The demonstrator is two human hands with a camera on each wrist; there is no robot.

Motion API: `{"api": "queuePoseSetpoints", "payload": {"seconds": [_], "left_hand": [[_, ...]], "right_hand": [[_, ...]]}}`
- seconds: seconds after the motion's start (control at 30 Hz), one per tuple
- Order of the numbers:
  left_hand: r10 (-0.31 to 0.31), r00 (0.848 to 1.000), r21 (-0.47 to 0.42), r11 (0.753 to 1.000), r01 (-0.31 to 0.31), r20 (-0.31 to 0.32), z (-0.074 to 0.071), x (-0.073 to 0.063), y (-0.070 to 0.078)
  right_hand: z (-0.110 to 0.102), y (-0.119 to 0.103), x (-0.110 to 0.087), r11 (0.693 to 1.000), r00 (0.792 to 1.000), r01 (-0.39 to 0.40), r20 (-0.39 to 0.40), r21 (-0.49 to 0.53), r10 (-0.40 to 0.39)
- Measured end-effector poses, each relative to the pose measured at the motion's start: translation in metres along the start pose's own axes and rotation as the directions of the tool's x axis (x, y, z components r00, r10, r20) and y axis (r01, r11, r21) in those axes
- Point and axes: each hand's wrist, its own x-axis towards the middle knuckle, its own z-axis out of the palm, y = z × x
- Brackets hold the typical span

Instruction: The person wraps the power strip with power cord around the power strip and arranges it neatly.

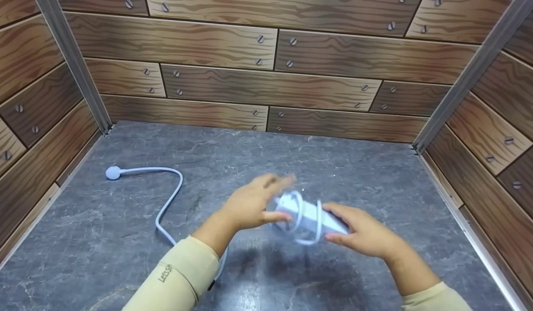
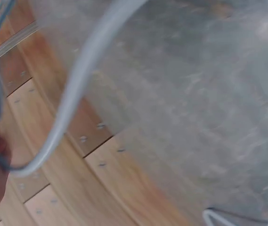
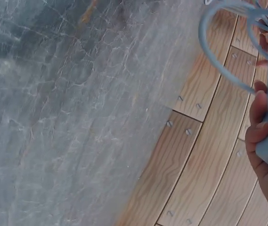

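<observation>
Beige sleeve (image 1: pixel 173 276), bottom left of the frame, ends at the left hand (image 1: pixel 249 205), grip unclear; winding cable (image 1: pixel 169 202) round the power strip (image 1: pixel 310 211) the right hand (image 1: pixel 365 231) clasps likely needs another turn.

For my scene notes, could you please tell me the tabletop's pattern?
The tabletop is grey with pale marbled veins, clearest in the right wrist view.

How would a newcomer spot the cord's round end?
On the grey marbled surface, look toward its far left corner. A pale cord bends there, left of the left hand; the round end is its leftmost tip. It's knob-shaped, unlike the angular block gripped by the right hand.
</observation>
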Motion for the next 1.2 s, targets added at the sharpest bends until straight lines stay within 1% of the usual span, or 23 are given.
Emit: {"api": "queuePoseSetpoints", "payload": {"seconds": [0.03, 0.07, 0.13, 0.2, 0.23, 0.27, 0.3, 0.33, 0.4, 0.47, 0.5, 0.53, 0.57, 0.6, 0.67, 0.73, 0.77, 0.83, 0.9, 0.97, 1.0, 1.1, 1.2], "left_hand": [[-0.014, 0.996, 0.006, 1.0, 0.014, -0.087, 0.004, -0.001, -0.003], [-0.033, 0.984, 0.001, 0.999, 0.033, -0.175, 0.007, -0.003, -0.006], [-0.057, 0.945, 0.0, 0.998, 0.06, -0.323, 0.015, -0.006, -0.011], [-0.058, 0.906, 0.034, 0.996, 0.079, -0.419, 0.022, -0.009, -0.013], [-0.05, 0.894, 0.069, 0.994, 0.09, -0.445, 0.026, -0.01, -0.014], [-0.038, 0.89, 0.117, 0.988, 0.102, -0.454, 0.029, -0.01, -0.013], [-0.024, 0.895, 0.174, 0.978, 0.113, -0.446, 0.033, -0.01, -0.012], [-0.005, 0.906, 0.244, 0.962, 0.12, -0.424, 0.037, -0.01, -0.01], [0.037, 0.936, 0.375, 0.921, 0.104, -0.35, 0.044, -0.009, -0.003], [0.083, 0.961, 0.462, 0.885, 0.051, -0.265, 0.051, -0.008, 0.004], [0.11, 0.967, 0.48, 0.877, 0.015, -0.23, 0.055, -0.008, 0.008], [0.142, 0.968, 0.489, 0.872, -0.022, -0.208, 0.059, -0.008, 0.011], [0.173, 0.964, 0.483, 0.874, -0.057, -0.2, 0.062, -0.007, 0.014], [0.206, 0.957, 0.472, 0.877, -0.088, -0.204, 0.064, -0.007, 0.016], [0.261, 0.938, 0.447, 0.884, -0.137, -0.229, 0.068, -0.006, 0.019], [0.288, 0.923, 0.418, 0.894, -0.163, -0.255, 0.069, -0.006, 0.019], [0.289, 0.921, 0.399, 0.901, -0.169, -0.263, 0.068, -0.006, 0.018], [0.267, 0.926, 0.363, 0.918, -0.16, -0.267, 0.065, -0.006, 0.013], [0.219, 0.94, 0.323, 0.938, -0.129, -0.26, 0.059, -0.007, 0.006], [0.168, 0.951, 0.293, 0.952, -0.088, -0.26, 0.052, -0.007, -0.001], [0.148, 0.952, 0.285, 0.956, -0.068, -0.267, 0.049, -0.008, -0.005], [0.128, 0.945, 0.285, 0.958, -0.039, -0.3, 0.04, -0.009, -0.017], [0.127, 0.938, 0.291, 0.956, -0.029, -0.323, 0.035, -0.012, -0.029]], "right_hand": [[-0.001, 0.001, -0.001, 0.997, 1.0, -0.016, -0.013, 0.074, 0.017], [-0.002, 0.003, -0.001, 0.989, 0.999, -0.026, -0.03, 0.143, 0.03], [-0.004, 0.005, -0.001, 0.962, 0.995, -0.045, -0.07, 0.27, 0.066], [-0.007, 0.006, -0.001, 0.928, 0.987, -0.053, -0.121, 0.369, 0.104], [-0.008, 0.006, 0.0, 0.916, 0.981, -0.053, -0.153, 0.397, 0.122], [-0.009, 0.006, 0.001, 0.908, 0.973, -0.052, -0.185, 0.415, 0.14], [-0.01, 0.005, 0.002, 0.903, 0.964, -0.05, -0.216, 0.427, 0.156], [-0.01, 0.004, 0.003, 0.899, 0.955, -0.047, -0.245, 0.435, 0.168], [-0.01, 0.0, 0.006, 0.896, 0.934, -0.052, -0.296, 0.442, 0.201], [-0.01, -0.003, 0.009, 0.894, 0.916, -0.061, -0.331, 0.443, 0.227], [-0.009, -0.005, 0.011, 0.895, 0.906, -0.07, -0.347, 0.44, 0.241], [-0.008, -0.006, 0.012, 0.895, 0.896, -0.079, -0.362, 0.439, 0.257], [-0.008, -0.007, 0.013, 0.894, 0.885, -0.091, -0.375, 0.439, 0.274], [-0.008, -0.008, 0.014, 0.895, 0.873, -0.106, -0.39, 0.434, 0.292], [-0.009, -0.009, 0.016, 0.899, 0.847, -0.148, -0.416, 0.413, 0.331], [-0.012, -0.008, 0.017, 0.903, 0.815, -0.2, -0.446, 0.381, 0.369], [-0.013, -0.007, 0.016, 0.902, 0.8, -0.234, -0.456, 0.362, 0.39], [-0.017, -0.004, 0.015, 0.899, 0.772, -0.301, -0.472, 0.32, 0.426], [-0.02, 0.0, 0.013, 0.893, 0.752, -0.355, -0.483, 0.276, 0.448], [-0.021, 0.005, 0.01, 0.887, 0.743, -0.396, -0.486, 0.236, 0.461], [-0.021, 0.007, 0.009, 0.887, 0.741, -0.406, -0.489, 0.218, 0.46], [-0.019, 0.012, 0.006, 0.887, 0.737, -0.426, -0.501, 0.175, 0.453], [-0.016, 0.015, 0.006, 0.883, 0.72, -0.438, -0.523, 0.167, 0.456]]}}
